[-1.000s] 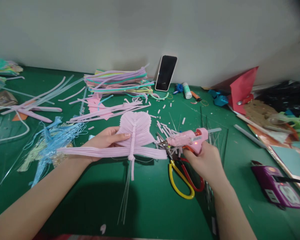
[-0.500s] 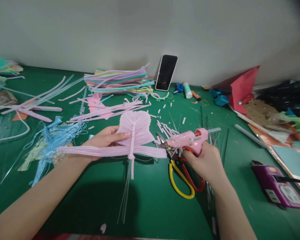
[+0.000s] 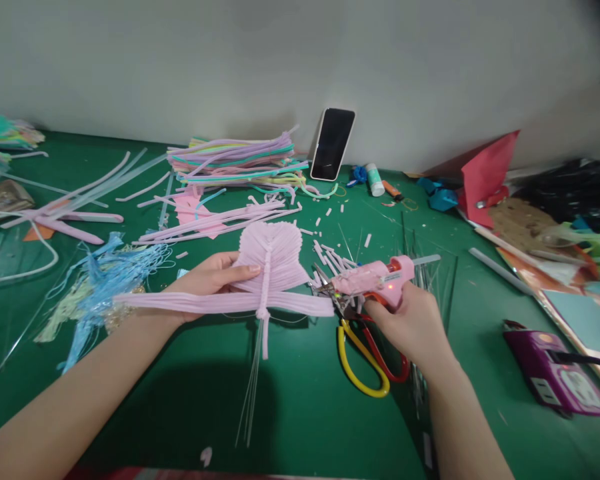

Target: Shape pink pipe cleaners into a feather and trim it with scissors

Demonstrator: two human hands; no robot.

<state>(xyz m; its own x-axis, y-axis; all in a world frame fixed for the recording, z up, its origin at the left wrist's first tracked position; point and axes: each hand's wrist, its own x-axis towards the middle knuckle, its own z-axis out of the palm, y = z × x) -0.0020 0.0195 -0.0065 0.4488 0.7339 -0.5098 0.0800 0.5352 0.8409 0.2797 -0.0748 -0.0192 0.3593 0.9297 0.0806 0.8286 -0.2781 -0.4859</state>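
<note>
My left hand (image 3: 219, 280) is closed on a pale pink pipe-cleaner leaf (image 3: 280, 257), thumb on top near its central rib and the other fingers partly hidden beneath. Long pipe-cleaner strands stick out to both sides at its base, and thin wires (image 3: 251, 393) hang down from its stem. In my right hand (image 3: 413, 323) is a pink hot glue gun (image 3: 373, 279) with a small light on, its nozzle pointing left at the strands' right end, apart from the leaf. Under the gun lie scissors (image 3: 363, 363) with one yellow and one red handle.
Behind the leaf are bundled pastel pipe cleaners (image 3: 235, 163) and a phone (image 3: 333, 145) leaning on the wall. Blue tassels (image 3: 105, 280) lie at left. Cut pink pieces (image 3: 330, 257) surround the scissor blades. A purple power socket block (image 3: 555, 370) with a cord sits at right.
Almost nothing differs. Both hands keep their holds on the leaf and the glue gun, with only a very slight shift of the view.
</note>
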